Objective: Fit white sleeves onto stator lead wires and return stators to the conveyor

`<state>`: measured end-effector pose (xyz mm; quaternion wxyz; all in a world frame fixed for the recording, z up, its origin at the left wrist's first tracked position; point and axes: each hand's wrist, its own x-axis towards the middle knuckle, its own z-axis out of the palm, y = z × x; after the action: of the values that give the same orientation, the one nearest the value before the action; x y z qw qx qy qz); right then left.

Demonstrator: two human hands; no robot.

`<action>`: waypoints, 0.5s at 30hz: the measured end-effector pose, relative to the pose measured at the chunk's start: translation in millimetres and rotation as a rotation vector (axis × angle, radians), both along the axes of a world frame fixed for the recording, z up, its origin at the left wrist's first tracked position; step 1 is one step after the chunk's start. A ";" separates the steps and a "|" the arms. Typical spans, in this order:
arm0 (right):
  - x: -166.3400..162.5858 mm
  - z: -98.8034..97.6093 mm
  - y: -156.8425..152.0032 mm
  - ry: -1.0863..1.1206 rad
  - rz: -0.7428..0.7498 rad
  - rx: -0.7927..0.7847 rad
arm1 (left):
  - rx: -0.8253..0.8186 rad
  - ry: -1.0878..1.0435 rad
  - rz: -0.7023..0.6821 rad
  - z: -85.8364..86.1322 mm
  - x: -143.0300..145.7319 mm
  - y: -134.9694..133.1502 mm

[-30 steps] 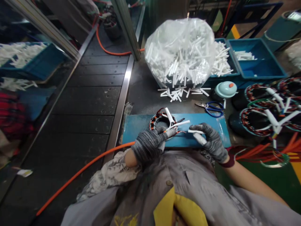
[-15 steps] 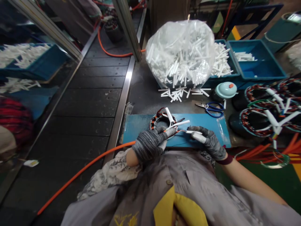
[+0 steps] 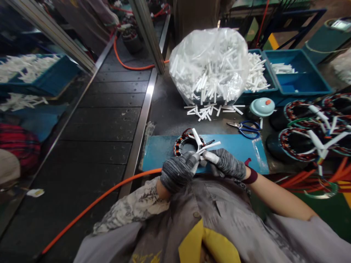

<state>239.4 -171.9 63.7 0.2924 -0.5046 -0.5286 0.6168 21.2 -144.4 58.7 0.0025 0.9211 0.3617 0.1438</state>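
Note:
A ring-shaped motor stator (image 3: pixel 177 146) with orange and black windings lies on the blue mat (image 3: pixel 156 151). One white insulating sleeve (image 3: pixel 196 136) sticks up from its right side, and another white sleeve (image 3: pixel 211 145) slants out to the right. My left hand (image 3: pixel 181 170), in a grey glove with pale fingertips, is closed at the stator's near right edge, pinching its lead wires. My gloved right hand (image 3: pixel 226 163) is closed right against the left fingertips, around a small white sleeve mostly hidden by the fingers.
Behind the mat, a clear bag (image 3: pixel 210 65) of white sleeves stands near loose sleeves (image 3: pixel 203 112). Blue-handled scissors (image 3: pixel 248 128) and a light-blue round pot (image 3: pixel 262 107) lie right of them. Blue bins (image 3: pixel 307 82) and more stators (image 3: pixel 290 144) fill the right. A slatted conveyor (image 3: pixel 101 124) runs at left.
My right hand has moved left with the white sleeve, up to my left hand's fingertips. The wire visible between the hands earlier is now covered. My left hand has shifted slightly right.

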 end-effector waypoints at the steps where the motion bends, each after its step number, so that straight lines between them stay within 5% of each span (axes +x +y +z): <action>1: -2.4 -0.6 0.3 0.040 0.012 -0.054 | 0.019 0.049 0.005 1.1 0.8 -1.5; 6: 5.3 -5.7 -3.5 0.104 0.004 -0.115 | -0.018 0.186 0.025 17.5 1.7 -5.4; 8: 23.8 -10.9 -8.2 0.078 -0.103 -0.055 | -0.053 0.204 0.071 22.7 1.6 -4.7; 11: 60.7 -23.5 -18.7 -0.151 -0.334 0.091 | -0.114 0.242 0.111 23.9 4.2 -2.8; 15: 92.7 -41.3 -32.5 -0.546 -0.330 0.206 | -0.137 0.265 0.102 20.7 11.7 -1.7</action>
<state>332.2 -204.4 22.4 0.2855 -0.6979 -0.5582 0.3462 32.9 -146.1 79.3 0.0100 0.9102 0.4140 -0.0042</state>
